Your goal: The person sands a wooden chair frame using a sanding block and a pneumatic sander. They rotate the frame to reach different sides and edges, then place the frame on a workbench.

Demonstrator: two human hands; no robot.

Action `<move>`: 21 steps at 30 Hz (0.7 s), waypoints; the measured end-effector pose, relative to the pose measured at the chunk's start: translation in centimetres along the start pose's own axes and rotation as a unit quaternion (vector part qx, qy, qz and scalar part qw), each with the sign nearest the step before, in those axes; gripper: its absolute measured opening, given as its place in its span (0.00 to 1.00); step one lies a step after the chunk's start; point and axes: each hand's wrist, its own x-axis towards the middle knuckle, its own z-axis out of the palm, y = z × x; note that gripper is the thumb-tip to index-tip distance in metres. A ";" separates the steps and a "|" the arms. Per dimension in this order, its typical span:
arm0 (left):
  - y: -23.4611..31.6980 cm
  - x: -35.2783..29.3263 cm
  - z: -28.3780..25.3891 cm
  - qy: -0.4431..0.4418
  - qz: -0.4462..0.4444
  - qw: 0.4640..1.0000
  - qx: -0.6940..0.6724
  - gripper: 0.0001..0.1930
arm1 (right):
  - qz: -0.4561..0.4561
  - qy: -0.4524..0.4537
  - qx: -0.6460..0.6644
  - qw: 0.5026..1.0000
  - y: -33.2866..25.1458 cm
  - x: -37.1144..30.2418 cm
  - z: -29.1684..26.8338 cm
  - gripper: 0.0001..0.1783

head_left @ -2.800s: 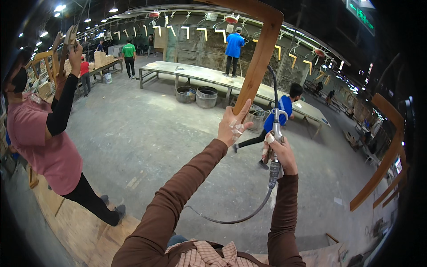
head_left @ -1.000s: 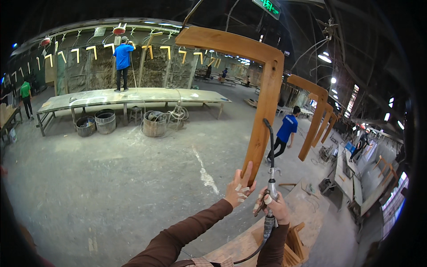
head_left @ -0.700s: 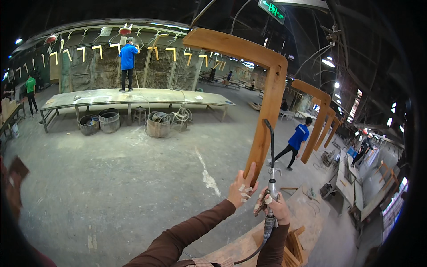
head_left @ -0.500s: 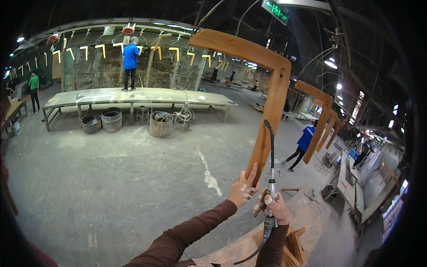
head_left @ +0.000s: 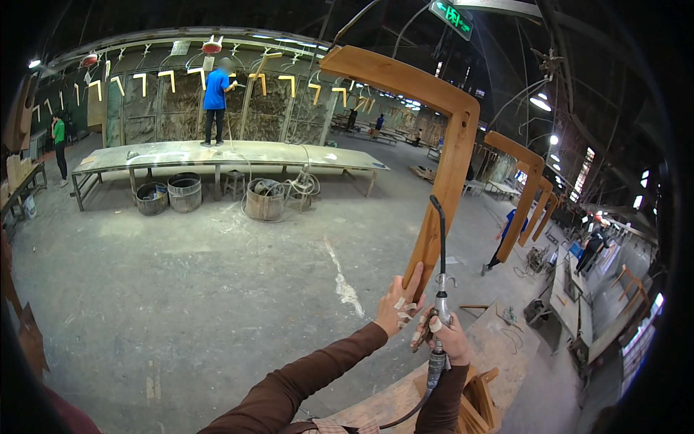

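An L-shaped wooden frame piece (head_left: 453,155), orange-brown, hangs upright in front of me, its top arm pointing left. My left hand (head_left: 400,307), with tape on its fingers, is closed around the lower end of its long leg. My right hand (head_left: 452,340), also taped, grips an air blow gun (head_left: 442,296) with a long, thin black nozzle. The nozzle's bent tip lies in front of the long leg, about halfway up; whether it touches the wood I cannot tell. A dark hose (head_left: 412,417) runs down from the gun's handle.
More L-shaped wooden pieces (head_left: 522,206) hang in a row to the right. Below my right arm, wooden parts (head_left: 477,401) lie on a board (head_left: 506,340). Across the floor, a person in blue (head_left: 215,94) stands on a long bench (head_left: 289,153), with metal drums (head_left: 184,194) in front.
The wooden piece's top has shifted slightly right in view, while both hands keep their holds. At the right, a walking person in blue has passed partly behind the hanging pieces.
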 end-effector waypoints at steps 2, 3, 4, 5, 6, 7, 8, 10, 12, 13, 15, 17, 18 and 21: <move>0.5 -0.1 -0.9 -0.002 0.004 1.000 0.004 0.44 | -0.002 0.003 0.008 1.000 0.2 0.1 0.0 0.21; 0.9 -0.2 -1.6 -0.009 0.012 1.000 -0.008 0.44 | -0.006 0.004 0.017 1.000 0.4 0.1 0.1 0.21; 1.2 -0.4 -2.4 -0.016 0.022 0.999 -0.022 0.44 | -0.016 0.008 0.027 0.999 0.5 0.0 0.1 0.21; 1.6 -0.7 -3.3 -0.022 0.031 0.999 -0.035 0.44 | -0.021 0.018 0.040 0.999 0.6 -0.1 0.3 0.22; 2.1 -0.9 -4.3 -0.042 0.025 0.998 -0.044 0.45 | -0.031 0.030 0.055 0.998 0.7 -0.2 0.4 0.23; 2.7 -1.4 -5.2 -0.062 0.017 0.997 -0.053 0.46 | -0.037 0.040 0.070 0.996 0.8 -0.5 0.4 0.24; 3.4 -1.8 -6.1 -0.083 0.007 0.995 -0.059 0.46 | -0.067 0.013 0.116 0.991 0.7 -0.9 0.5 0.25; 4.8 -2.6 -7.8 -0.101 0.026 0.991 -0.088 0.50 | -0.136 -0.060 0.218 0.964 0.6 -1.8 0.4 0.27; 6.2 -3.0 -9.2 -0.134 0.025 0.984 -0.115 0.50 | -0.180 -0.058 0.241 0.952 0.4 -2.7 0.4 0.29; 6.8 -3.1 -9.8 -0.129 0.046 0.983 -0.124 0.50 | -0.204 -0.067 0.261 0.941 0.3 -3.1 0.4 0.30; 7.9 -3.4 -11.2 -0.163 0.037 0.975 -0.144 0.49 | -0.250 -0.088 0.284 0.921 -0.1 -3.6 0.2 0.31; 8.7 -3.5 -12.2 -0.193 0.034 0.968 -0.158 0.48 | -0.306 -0.138 0.265 0.904 -0.3 -3.5 0.0 0.29; 9.0 -3.5 -12.6 -0.198 0.038 0.966 -0.163 0.48 | -0.333 -0.165 0.258 0.892 -0.4 -3.5 -0.1 0.29; 9.6 -3.5 -13.4 -0.201 0.059 0.957 -0.198 0.48 | -0.346 -0.178 0.253 0.886 -0.6 -3.8 -0.3 0.31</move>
